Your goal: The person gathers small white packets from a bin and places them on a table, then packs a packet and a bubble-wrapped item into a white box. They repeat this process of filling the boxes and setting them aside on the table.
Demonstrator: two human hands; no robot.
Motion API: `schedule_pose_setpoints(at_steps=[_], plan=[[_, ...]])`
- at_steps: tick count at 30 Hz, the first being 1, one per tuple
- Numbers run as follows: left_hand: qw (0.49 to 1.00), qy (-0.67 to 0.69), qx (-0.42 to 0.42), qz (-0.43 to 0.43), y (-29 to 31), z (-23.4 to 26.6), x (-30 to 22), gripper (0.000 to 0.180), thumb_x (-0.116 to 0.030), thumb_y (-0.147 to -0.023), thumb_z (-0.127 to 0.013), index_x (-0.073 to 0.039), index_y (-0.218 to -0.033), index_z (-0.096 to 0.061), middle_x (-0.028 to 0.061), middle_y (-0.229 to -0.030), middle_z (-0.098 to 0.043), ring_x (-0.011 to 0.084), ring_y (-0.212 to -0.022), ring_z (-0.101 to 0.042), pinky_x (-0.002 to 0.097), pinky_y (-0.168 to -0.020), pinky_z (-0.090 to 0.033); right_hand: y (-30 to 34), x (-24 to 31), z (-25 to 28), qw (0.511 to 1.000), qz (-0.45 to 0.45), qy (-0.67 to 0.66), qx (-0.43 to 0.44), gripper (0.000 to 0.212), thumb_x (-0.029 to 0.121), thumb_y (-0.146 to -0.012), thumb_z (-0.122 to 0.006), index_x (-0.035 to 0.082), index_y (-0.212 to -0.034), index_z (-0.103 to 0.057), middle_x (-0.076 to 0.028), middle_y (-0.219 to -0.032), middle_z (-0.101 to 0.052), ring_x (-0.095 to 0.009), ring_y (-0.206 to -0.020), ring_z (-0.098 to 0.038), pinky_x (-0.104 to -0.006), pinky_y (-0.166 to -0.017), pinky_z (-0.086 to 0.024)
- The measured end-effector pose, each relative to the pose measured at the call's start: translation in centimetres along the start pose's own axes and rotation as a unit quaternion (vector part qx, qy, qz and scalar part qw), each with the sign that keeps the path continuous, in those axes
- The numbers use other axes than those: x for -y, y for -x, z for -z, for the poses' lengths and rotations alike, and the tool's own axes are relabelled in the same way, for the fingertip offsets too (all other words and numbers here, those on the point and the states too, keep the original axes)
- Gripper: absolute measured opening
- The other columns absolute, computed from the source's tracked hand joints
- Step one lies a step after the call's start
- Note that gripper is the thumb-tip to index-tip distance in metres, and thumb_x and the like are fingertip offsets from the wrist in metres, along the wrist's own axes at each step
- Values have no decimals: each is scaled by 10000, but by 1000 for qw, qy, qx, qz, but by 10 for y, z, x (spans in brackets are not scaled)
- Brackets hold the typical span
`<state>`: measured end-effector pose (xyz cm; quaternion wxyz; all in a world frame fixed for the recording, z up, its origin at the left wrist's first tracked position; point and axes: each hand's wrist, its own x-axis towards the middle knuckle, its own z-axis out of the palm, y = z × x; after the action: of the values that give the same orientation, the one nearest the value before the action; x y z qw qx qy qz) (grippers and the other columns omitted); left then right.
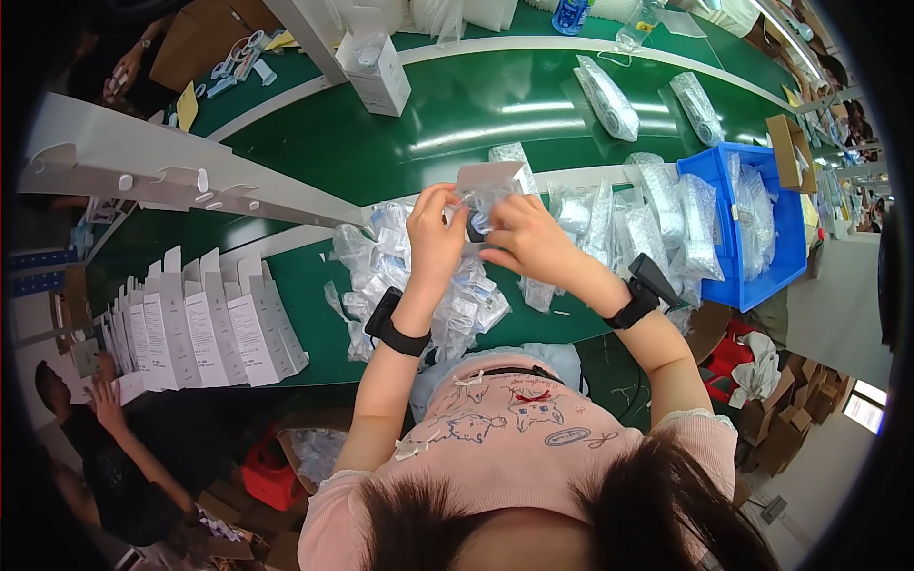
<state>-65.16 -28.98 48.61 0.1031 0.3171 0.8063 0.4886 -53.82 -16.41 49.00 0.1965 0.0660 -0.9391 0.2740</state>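
Observation:
A small white box with its flap raised is between my hands, over the middle of the bench. My left hand grips it on the left side, thumb and fingers closed. At its opening, my right hand has bent fingers on clear plastic with something bluish inside. Whether the right fingers pinch this plastic is partly hidden. Below the hands lies a pile of small clear bags with white items in them. Bubble-wrapped packs lie to the right of my right hand.
Open white boxes stand in a row at left. A white box stands at the back beside a white metal post. At right is a blue bin of wrapped packs. Another person is at the lower left.

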Motion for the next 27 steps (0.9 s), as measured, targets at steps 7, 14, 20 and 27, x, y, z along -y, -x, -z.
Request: schedule_pose_setpoints(at_steps=[7, 14, 20, 27], plan=[[1000, 2, -20, -23, 0, -1, 8, 129, 30, -687, -583, 19, -781, -495, 145, -929, -558, 309, -826, -558, 333, -694, -441, -7, 4, 0, 971, -27, 31, 234, 314, 173, -656, -675, 78, -939, -574, -89, -871, -561, -236, -934, -504, -378, -872, -357], [992, 90, -79, -36, 13, 31, 14, 279, -23, -695, -631, -12, -946, -508, 113, -1056, -539, 237, -914, -532, 264, -734, -431, 11, -25, -40, 952, -123, -216, -178, 868, 136, -585, -759, 39, -1307, -287, -139, -1303, -355, -237, -1187, -374, -361, -1009, -241], [786, -577, -217, 53, 93, 188, 87, 668, -253, -688, -677, -33, -1237, -367, 153, -1261, -382, 333, -1109, -388, 460, -899, -313, -30, -37, -33, 858, -302, -389, -149, 1008, 97, -558, -771, 45, -1354, -155, -105, -1307, -350, -208, -1202, -337, -327, -997, -262], [672, -669, -67, 312, 131, 207, 105, 840, -88, -680, -650, -82, -1359, -154, 115, -1391, -218, 361, -1225, -272, 526, -927, -288, -139, -143, -58, 899, -203, -348, -171, 950, 77, -584, -744, 46, -1347, -179, -114, -1296, -350, -190, -1180, -363, -306, -978, -294]])
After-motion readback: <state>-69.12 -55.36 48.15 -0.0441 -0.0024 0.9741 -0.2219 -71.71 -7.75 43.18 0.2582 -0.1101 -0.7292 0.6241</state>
